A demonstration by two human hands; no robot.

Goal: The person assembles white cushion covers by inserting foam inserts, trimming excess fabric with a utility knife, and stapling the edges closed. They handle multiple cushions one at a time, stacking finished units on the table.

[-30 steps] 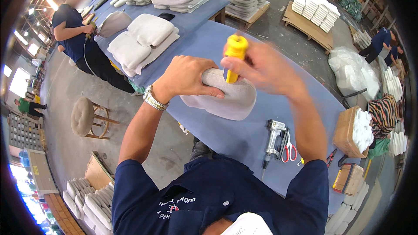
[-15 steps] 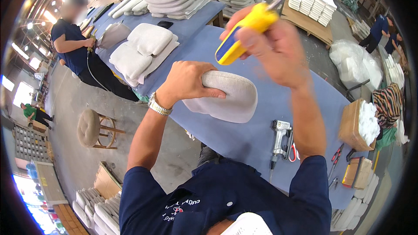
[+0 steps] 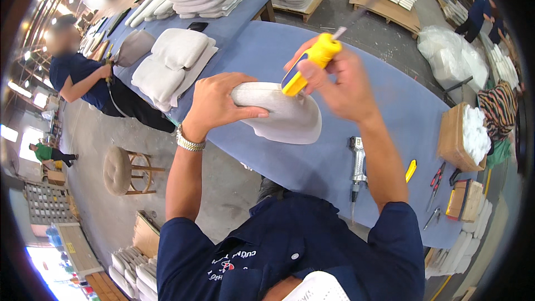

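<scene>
My left hand (image 3: 220,99) grips a light grey upholstered pad (image 3: 292,120) by its left end, thumb across the near face and fingers over the top. The pad is held tilted above the blue-grey tabletop (image 3: 278,170). My right hand (image 3: 346,88) is wrapped round the yellow and blue handle of a screwdriver (image 3: 316,58). Its blurred metal shaft points up and away to the right. The butt of the handle is at the pad's upper edge; whether it touches I cannot tell.
A staple gun (image 3: 358,170), a yellow utility knife (image 3: 411,170) and red-handled pliers (image 3: 436,187) lie on the right. Beyond them stands a carton (image 3: 452,134) of white stuffing. Grey pads (image 3: 181,58) lie far left, near a co-worker (image 3: 81,78). A stool (image 3: 116,170) stands left.
My right hand has come down and left, bringing the screwdriver's butt to the pad. My left hand and the pad have shifted slightly left. The yellow knife now shows beside my right forearm.
</scene>
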